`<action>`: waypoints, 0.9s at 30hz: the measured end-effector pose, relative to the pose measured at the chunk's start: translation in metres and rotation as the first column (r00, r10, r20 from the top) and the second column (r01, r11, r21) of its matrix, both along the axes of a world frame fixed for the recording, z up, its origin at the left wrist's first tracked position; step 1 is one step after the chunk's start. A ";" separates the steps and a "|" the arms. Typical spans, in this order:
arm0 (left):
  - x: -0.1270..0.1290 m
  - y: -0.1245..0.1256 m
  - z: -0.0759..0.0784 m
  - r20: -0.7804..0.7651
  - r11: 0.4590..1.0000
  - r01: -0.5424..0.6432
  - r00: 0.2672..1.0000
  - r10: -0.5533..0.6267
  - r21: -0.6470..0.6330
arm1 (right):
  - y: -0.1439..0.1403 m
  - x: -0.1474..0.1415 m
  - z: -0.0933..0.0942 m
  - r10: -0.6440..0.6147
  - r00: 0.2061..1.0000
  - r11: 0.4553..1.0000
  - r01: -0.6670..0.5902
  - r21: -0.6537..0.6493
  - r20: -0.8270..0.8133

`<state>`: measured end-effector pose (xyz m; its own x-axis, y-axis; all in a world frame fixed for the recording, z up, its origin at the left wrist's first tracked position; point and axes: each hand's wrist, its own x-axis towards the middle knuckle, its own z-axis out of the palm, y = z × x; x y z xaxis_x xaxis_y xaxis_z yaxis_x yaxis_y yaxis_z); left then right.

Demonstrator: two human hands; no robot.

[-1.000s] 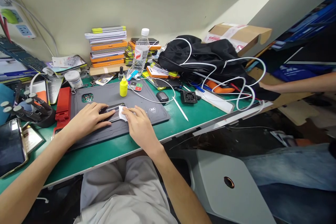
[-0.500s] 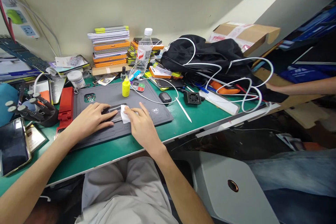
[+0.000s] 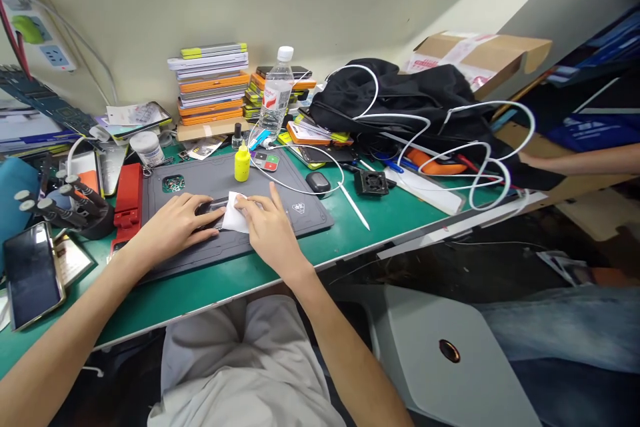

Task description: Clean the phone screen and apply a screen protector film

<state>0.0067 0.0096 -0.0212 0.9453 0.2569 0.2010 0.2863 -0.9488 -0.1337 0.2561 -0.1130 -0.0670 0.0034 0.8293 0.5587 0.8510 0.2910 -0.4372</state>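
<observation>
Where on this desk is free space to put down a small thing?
The green table in front of the grey mat is bare, also the strip between mat and white stylus. The back, around the bottle, phone stack and black bag with white cable, is crowded.

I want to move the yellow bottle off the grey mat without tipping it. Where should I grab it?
Grip the yellow bottle round its squat body, coming from the right: it stands upright, its cap is narrow, and both hands work in front.
</observation>
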 end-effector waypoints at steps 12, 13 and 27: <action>0.000 -0.001 0.001 -0.006 0.999 -0.020 1.000 0.020 -0.029 | -0.003 -0.008 -0.004 -0.013 0.999 1.000 0.013 0.003 0.043; 0.000 -0.001 0.001 -0.003 0.999 -0.022 1.000 0.022 -0.031 | 0.002 -0.007 -0.002 -0.006 0.999 1.000 0.007 -0.014 0.048; 0.001 0.001 -0.003 -0.026 0.995 -0.041 0.999 0.039 -0.087 | -0.027 0.007 -0.012 0.016 0.999 1.000 -0.016 0.008 -0.029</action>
<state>0.0081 0.0108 -0.0238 0.9381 0.3105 0.1531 0.3223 -0.9448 -0.0584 0.2626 -0.1404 -0.0788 0.0068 0.8249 0.5652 0.8330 0.3080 -0.4596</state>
